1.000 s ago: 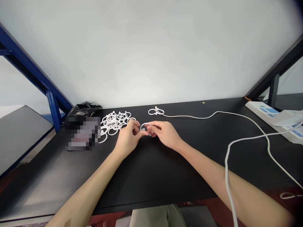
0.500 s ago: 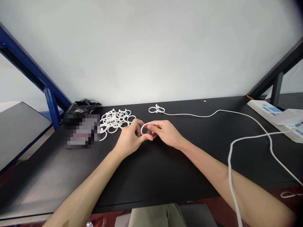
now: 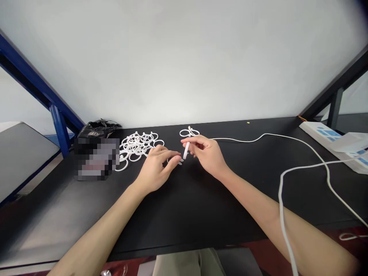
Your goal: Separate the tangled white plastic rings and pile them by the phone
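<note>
My right hand [image 3: 207, 155] pinches a white plastic ring [image 3: 186, 150] between thumb and fingers, held edge-on just above the black table [image 3: 186, 207]. My left hand [image 3: 156, 170] rests on the table beside it, fingers stretched toward the ring and loosely together, holding nothing that I can see. A pile of several white rings [image 3: 137, 147] lies just beyond the left hand. A white cord [image 3: 258, 137] ends in a small cluster of rings [image 3: 189, 133] right behind my right hand.
A black bag [image 3: 97, 129] and a blurred object [image 3: 96, 158] sit at the left. The white cord loops over my right forearm. A white power strip [image 3: 330, 138] lies at the far right. Blue frame bars [image 3: 57, 126] stand left, a wall behind.
Both hands held the ring together before. Now the left hand has let go and lowered to the table, while the right hand has carried the ring up and back toward the cord's end.
</note>
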`<move>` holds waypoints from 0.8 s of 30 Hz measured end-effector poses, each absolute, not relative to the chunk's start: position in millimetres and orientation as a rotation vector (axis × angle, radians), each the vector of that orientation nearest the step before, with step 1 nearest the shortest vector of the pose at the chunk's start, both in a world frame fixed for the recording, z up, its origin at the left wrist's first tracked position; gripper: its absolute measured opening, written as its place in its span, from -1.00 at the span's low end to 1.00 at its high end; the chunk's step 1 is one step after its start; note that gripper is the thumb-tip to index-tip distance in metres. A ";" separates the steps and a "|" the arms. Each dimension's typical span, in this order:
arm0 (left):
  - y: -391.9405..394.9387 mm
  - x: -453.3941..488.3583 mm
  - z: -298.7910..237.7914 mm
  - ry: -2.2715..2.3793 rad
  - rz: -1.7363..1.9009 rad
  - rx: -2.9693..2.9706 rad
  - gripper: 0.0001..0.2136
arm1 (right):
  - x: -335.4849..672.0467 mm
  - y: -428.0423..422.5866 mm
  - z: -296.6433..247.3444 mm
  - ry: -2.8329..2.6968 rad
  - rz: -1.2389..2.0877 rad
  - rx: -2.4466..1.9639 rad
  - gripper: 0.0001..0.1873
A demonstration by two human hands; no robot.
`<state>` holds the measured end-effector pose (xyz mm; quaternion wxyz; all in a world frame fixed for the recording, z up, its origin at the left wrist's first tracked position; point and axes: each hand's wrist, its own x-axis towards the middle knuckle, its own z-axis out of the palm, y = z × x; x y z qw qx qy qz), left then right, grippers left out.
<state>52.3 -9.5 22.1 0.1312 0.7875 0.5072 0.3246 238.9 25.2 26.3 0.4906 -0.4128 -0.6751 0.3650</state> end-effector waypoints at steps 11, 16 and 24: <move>-8.7 56.0 24.2 1.280 1.262 1.541 -0.55 | 234.2 17.6 25.3 -1.838 0.528 -0.834 -0.78; -7.2 55.4 22.7 1.253 1.269 1.397 -0.70 | 235.6 17.4 25.6 -1.972 0.286 -0.804 -0.68; -9.4 59.1 26.7 1.484 1.233 1.510 -0.75 | 229.8 11.1 26.2 -1.830 0.608 -0.899 -0.73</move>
